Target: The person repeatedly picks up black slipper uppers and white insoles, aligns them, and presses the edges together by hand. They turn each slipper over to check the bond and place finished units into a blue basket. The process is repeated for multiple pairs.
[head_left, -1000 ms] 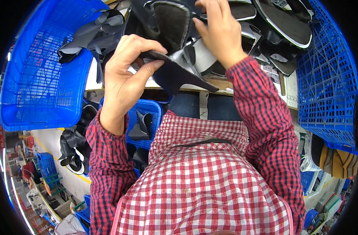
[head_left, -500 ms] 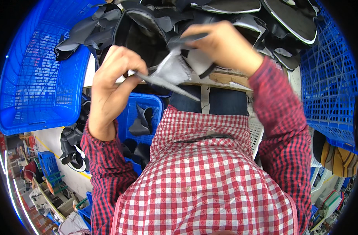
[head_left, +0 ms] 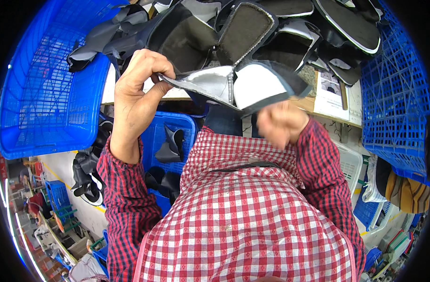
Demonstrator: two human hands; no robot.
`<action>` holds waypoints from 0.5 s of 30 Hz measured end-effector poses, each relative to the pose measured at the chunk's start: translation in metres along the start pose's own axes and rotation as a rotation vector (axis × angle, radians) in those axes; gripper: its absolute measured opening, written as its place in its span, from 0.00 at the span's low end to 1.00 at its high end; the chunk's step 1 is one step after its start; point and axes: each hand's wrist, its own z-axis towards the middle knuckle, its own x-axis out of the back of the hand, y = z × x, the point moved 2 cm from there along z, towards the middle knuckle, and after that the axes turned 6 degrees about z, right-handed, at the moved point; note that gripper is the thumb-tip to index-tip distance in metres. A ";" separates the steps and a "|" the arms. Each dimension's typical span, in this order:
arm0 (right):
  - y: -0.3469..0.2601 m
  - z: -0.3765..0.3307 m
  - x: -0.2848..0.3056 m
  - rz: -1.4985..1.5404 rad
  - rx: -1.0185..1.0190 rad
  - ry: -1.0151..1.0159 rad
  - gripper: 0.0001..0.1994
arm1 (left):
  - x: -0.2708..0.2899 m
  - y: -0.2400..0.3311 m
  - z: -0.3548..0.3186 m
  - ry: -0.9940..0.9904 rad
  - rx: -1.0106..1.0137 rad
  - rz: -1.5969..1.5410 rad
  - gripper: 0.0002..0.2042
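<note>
The left hand [head_left: 137, 94] is up in front of the person, and its thumb and fingers are pinched shut on one end of a floppy shoe piece [head_left: 234, 87]. The shoe piece is black outside and white and grey inside, with a line of stitches down its middle. It hangs in the air between the two hands, just above the person's chest. The right hand [head_left: 278, 123] is right under the other end of the shoe piece. It is blurry, and its fingers look curled in, but it is too fuzzy to tell if it is holding the piece or only touching it. Both arms wear a red and white checked shirt [head_left: 243, 216]. Just behind the shoe piece is a big pile of black shoe parts [head_left: 271, 28] on a wooden table [head_left: 314, 102]. A sheet of paper [head_left: 330, 94] lies on the table near the right hand. To the left of the left hand is a large blue basket [head_left: 45, 98]. Another blue basket [head_left: 398, 98] stands far on the right side. Down below the left arm is a small blue crate [head_left: 154, 141] with a few black pieces in it. More black pieces [head_left: 85, 174] hang beside that crate.
</note>
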 end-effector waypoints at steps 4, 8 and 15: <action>0.041 0.024 -0.021 -0.550 -0.281 0.013 0.12 | 0.002 0.001 0.008 -0.008 0.015 -0.007 0.12; 0.034 0.043 0.003 -0.317 0.121 0.469 0.10 | 0.007 0.005 0.009 -0.050 -0.131 0.055 0.14; -0.034 0.060 -0.033 -0.695 0.482 0.147 0.29 | -0.016 0.017 -0.001 -0.047 -0.174 0.331 0.16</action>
